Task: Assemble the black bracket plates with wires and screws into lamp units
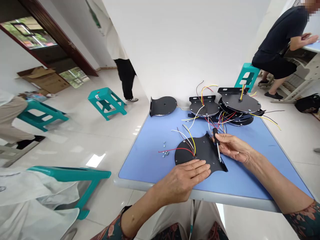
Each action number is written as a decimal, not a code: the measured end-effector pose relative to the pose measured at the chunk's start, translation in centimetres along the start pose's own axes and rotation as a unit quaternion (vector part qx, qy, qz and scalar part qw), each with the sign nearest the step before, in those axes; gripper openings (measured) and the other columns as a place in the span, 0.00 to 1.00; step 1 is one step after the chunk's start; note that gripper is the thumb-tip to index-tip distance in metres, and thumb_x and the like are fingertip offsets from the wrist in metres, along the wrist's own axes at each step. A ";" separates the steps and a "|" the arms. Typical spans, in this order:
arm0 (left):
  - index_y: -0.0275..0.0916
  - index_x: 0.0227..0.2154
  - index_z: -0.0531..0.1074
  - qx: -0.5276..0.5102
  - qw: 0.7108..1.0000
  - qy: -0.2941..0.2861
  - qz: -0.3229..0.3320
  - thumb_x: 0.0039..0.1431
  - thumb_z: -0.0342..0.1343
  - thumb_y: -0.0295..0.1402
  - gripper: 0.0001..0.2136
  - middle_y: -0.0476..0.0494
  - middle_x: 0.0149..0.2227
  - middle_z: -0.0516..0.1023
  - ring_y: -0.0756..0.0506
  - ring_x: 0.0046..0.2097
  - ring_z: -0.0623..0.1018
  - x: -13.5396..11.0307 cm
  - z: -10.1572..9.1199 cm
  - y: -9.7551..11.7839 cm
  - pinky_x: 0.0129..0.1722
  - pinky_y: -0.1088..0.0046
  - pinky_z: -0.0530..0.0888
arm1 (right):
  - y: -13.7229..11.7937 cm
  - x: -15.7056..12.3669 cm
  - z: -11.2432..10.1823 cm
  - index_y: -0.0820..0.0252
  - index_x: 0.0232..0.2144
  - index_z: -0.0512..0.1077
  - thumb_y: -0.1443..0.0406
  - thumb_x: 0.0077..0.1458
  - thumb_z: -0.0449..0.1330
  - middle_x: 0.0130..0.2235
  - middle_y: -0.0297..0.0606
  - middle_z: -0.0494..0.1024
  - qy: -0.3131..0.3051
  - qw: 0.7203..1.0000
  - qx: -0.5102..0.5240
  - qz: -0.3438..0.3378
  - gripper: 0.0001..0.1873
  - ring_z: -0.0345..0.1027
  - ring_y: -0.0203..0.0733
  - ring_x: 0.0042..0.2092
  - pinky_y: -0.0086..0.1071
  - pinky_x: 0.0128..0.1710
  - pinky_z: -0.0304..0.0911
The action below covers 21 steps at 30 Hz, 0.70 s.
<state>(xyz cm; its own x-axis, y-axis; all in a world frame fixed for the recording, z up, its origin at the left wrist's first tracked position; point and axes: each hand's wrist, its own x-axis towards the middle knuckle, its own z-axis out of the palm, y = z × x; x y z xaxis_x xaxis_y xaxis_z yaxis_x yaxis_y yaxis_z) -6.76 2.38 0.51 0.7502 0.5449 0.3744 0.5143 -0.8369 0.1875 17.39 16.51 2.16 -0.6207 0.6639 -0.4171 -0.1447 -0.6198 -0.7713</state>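
A black round metal plate with a bracket (201,151) lies on the blue table (150,146), with white, yellow and red wires coming out of its middle. My left hand (185,180) lies flat on the plate's near edge, fingers stretched out. My right hand (231,146) is closed round a black-handled screwdriver (217,143), whose metal shaft points down at the plate's bracket side. Several small screws (165,152) lie on the table left of the plate.
Several more black plates with wires (237,105) are stacked at the table's far right, and one plate (162,106) stands at the far left. Teal stools (107,101) stand on the floor to the left. One person stands behind the table; another (280,43) sits at the far right.
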 end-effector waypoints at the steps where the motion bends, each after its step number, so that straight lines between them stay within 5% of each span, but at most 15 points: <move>1: 0.28 0.63 0.65 0.001 1.000 -0.005 0.002 0.60 0.45 0.17 0.27 0.38 0.66 0.68 0.44 0.71 0.60 0.1 0.1 0.0 0.71 0.61 0.63 | 0.0 0.0 0.0 0.62 0.30 0.72 0.57 0.45 0.76 0.16 0.24 0.65 -0.003 1.000 -0.002 -0.004 0.20 0.54 0.26 0.13 0.17 0.06 0.38; 9: 0.27 0.63 0.65 -0.009 1.000 0.000 0.019 0.60 0.43 0.16 0.27 0.37 0.66 0.69 0.44 0.71 0.60 0.7 0.3 -0.3 0.71 0.61 0.64 | 0.2 -0.1 -0.8 0.62 0.32 0.72 0.59 0.53 0.71 0.13 0.22 0.63 -0.076 0.996 0.036 -0.012 0.14 0.44 0.24 0.11 0.15 0.06 0.41; 15: 0.28 0.65 0.62 0.001 1.000 -0.017 0.014 0.57 0.43 0.15 0.31 0.36 0.68 0.65 0.43 0.73 0.55 0.5 0.3 -0.2 0.71 0.56 0.64 | -0.1 -0.7 -0.3 0.60 0.30 0.68 0.62 0.50 0.73 0.19 0.22 0.66 -0.058 0.996 0.058 0.030 0.17 0.45 0.21 0.12 0.14 0.06 0.43; 21: 0.29 0.66 0.60 0.029 0.999 -0.026 0.005 0.66 0.45 0.21 0.25 0.34 0.69 0.63 0.41 0.73 0.55 0.6 0.4 0.0 0.71 0.56 0.65 | -0.3 -1.0 0.2 0.59 0.29 0.65 0.63 0.48 0.74 0.19 0.20 0.64 -0.028 0.998 0.049 0.036 0.19 0.43 0.21 0.12 0.14 0.05 0.41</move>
<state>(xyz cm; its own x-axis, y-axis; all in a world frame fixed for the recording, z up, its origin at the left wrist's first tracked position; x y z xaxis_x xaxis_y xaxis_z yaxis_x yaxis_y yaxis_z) -6.09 2.74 0.38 0.7756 0.5396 0.3276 0.5283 -0.8389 0.1308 17.89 15.96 2.88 -0.6734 0.5938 -0.4403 -0.1715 -0.7049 -0.6883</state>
